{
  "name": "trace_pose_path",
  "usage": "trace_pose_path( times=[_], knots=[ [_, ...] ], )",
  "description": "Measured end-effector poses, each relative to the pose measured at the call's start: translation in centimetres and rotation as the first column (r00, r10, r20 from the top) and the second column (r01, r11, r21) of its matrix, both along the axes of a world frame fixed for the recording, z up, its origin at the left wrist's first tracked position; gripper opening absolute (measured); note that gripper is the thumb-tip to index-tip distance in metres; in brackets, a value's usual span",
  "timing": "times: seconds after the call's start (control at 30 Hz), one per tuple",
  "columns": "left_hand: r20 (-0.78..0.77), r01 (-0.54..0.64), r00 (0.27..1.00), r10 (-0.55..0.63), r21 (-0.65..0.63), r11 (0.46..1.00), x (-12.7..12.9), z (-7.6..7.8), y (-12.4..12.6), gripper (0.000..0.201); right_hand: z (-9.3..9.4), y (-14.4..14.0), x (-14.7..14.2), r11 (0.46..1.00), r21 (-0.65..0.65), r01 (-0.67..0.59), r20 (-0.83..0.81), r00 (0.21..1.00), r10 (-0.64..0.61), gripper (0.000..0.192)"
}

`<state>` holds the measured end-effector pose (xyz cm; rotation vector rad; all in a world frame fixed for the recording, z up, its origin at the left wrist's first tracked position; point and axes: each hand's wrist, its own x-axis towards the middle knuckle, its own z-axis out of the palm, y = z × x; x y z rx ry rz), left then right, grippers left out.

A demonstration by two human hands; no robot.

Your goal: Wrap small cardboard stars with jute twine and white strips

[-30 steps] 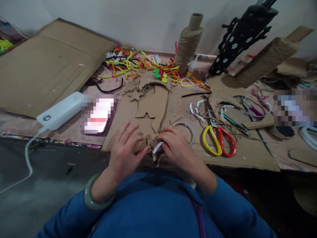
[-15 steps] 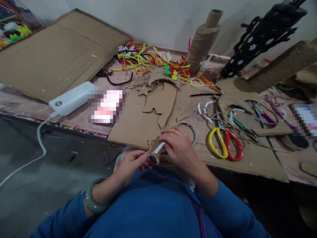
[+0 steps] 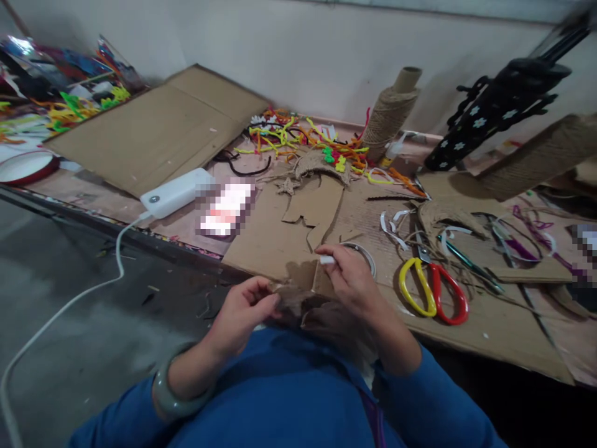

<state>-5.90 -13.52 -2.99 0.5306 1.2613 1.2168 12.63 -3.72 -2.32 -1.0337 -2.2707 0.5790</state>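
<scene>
My left hand (image 3: pixel 240 317) is closed on a brown twine-wrapped piece (image 3: pixel 290 297), held low at the table's front edge and blurred now. My right hand (image 3: pixel 352 280) pinches a short white strip (image 3: pixel 327 259), perhaps tape or its backing, a little to the right of that piece. Just behind the right hand lies a roll of narrow tape (image 3: pixel 366 254). Cut cardboard pieces (image 3: pixel 314 205) rest on the cardboard sheet (image 3: pixel 261 246) ahead of my hands. Beyond them are a twine-covered crescent (image 3: pixel 319 165) with small coloured flowers and a twine star (image 3: pixel 286 185).
Scissors (image 3: pixel 433 289) with yellow and red handles lie to the right, near white strips (image 3: pixel 392 230) and a green pen (image 3: pixel 469 262). Farther back stand a twine cone (image 3: pixel 392 118) and a black flowered holder (image 3: pixel 489 115). A phone (image 3: pixel 228 208) and a corded white device (image 3: pixel 175 193) lie left.
My right hand has moved right with the white strip, away from the twine-wrapped piece. My left hand still holds the piece. The camera view has shifted, showing more of the table's left side.
</scene>
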Motion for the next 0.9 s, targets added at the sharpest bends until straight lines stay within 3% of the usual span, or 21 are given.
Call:
trace_pose_path(
  times=[0.23, 0.33, 0.47, 0.67, 0.77, 0.9],
  knots=[
    [0.036, -0.052, 0.998, 0.046, 0.207, 0.977, 0.3, 0.8, 3.5, 0.023, 1.6, 1.6, -1.2, 0.974, -0.150, 0.169, 0.049, 0.985, -0.164, 0.019],
    [0.028, -0.065, 0.998, 0.060, 0.220, 0.973, 0.3, 1.1, 4.8, 0.025, 1.7, 1.9, -1.1, 0.967, -0.247, 0.065, 0.093, 0.995, -0.043, 0.020],
    [0.027, -0.086, 0.996, 0.082, 0.214, 0.973, 0.1, 1.6, 5.9, 0.024, 1.8, 2.1, 0.0, 0.951, -0.278, -0.132, 0.177, 0.966, 0.186, 0.021],
    [0.077, -0.128, 0.991, 0.113, 0.245, 0.961, 0.3, 2.2, 7.9, 0.026, 2.1, 2.8, 1.1, 0.861, -0.304, -0.408, 0.088, 0.888, 0.452, 0.029],
    [0.088, -0.129, 0.990, 0.110, 0.248, 0.960, 0.8, 2.1, 8.9, 0.029, 1.5, 3.0, 1.2, 0.869, -0.257, -0.424, 0.051, 0.892, 0.450, 0.019],
    [0.100, -0.123, 0.990, 0.102, 0.238, 0.964, 1.2, 1.9, 9.7, 0.033, 1.2, 2.5, 1.5, 0.928, -0.183, -0.323, 0.040, 0.941, 0.336, 0.014]
  ],
)
